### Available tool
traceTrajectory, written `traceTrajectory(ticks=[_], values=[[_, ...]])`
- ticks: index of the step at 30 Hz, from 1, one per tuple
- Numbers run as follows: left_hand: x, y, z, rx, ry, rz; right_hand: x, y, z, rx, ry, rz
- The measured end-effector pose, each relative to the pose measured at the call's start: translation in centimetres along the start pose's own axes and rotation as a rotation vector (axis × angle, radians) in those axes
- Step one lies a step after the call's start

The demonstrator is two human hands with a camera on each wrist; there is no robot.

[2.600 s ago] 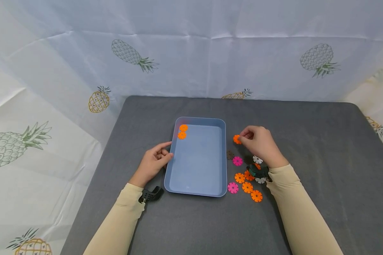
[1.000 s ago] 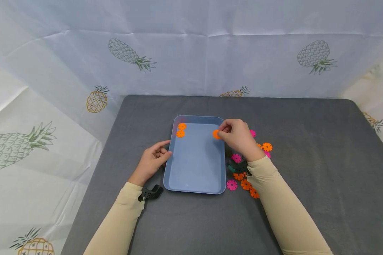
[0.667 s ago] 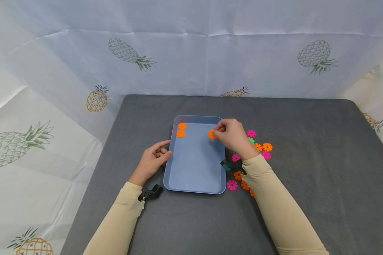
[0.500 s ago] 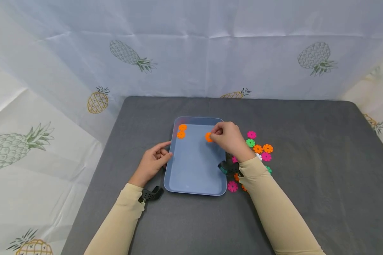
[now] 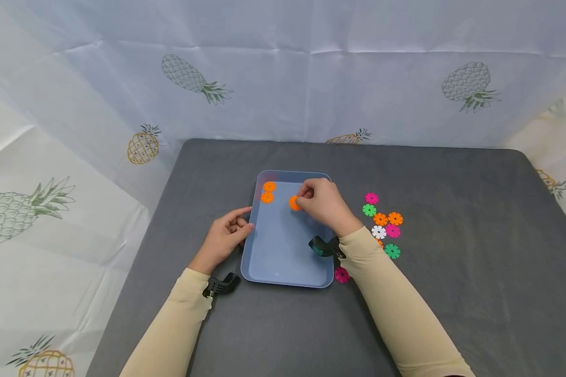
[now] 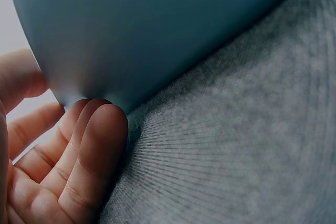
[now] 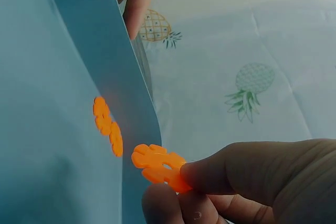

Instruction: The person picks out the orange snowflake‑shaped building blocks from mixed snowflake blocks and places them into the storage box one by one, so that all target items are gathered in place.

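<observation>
My right hand (image 5: 327, 205) pinches an orange notched plastic disc (image 7: 160, 165) between thumb and fingers. It holds the disc above the blue rectangular tray (image 5: 283, 256), in the upper middle part. Two more orange flower-shaped discs (image 5: 268, 192) lie inside the tray at its far left corner, one behind the other. At the tray's left side, my left hand (image 5: 224, 238) holds the edge. Its thumb is at the rim, and its fingertips (image 6: 105, 129) press low against the outer wall in the left wrist view.
Right of the tray, loose discs lie on the grey table (image 5: 453, 235): pink (image 5: 371, 198), green (image 5: 392, 251), white (image 5: 379, 232) and orange (image 5: 395, 218). My right sleeve (image 5: 391, 293) hides part of that group. A pineapple-print cloth (image 5: 283, 94) hangs behind the table.
My right hand has taken an orange disc from the table beside the tray and carried it left, over the rim and further across the tray. The left hand stays at the tray's edge.
</observation>
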State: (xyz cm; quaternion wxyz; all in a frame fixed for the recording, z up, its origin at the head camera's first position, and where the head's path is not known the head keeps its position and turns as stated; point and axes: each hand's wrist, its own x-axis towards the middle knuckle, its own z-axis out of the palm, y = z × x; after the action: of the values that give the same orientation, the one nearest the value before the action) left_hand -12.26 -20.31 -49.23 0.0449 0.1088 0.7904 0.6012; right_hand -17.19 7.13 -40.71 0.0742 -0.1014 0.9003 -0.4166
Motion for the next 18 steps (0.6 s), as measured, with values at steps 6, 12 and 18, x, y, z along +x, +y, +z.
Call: traceTrajectory(ticks=[6,12,18], values=[[0.1,0.2,0.0,-0.003,-0.004,-0.002,0.3,-0.9,0.3,-0.011,-0.015,-0.006],[0.1,0.2,-0.1,0.003,0.001,0.006,0.6,-1.2,0.8,0.012,-0.04,-0.001],[-0.1,-0.1,-0.2,0.012,-0.011,-0.003,1.1,-1.4,1.4,0.02,-0.085,0.004]])
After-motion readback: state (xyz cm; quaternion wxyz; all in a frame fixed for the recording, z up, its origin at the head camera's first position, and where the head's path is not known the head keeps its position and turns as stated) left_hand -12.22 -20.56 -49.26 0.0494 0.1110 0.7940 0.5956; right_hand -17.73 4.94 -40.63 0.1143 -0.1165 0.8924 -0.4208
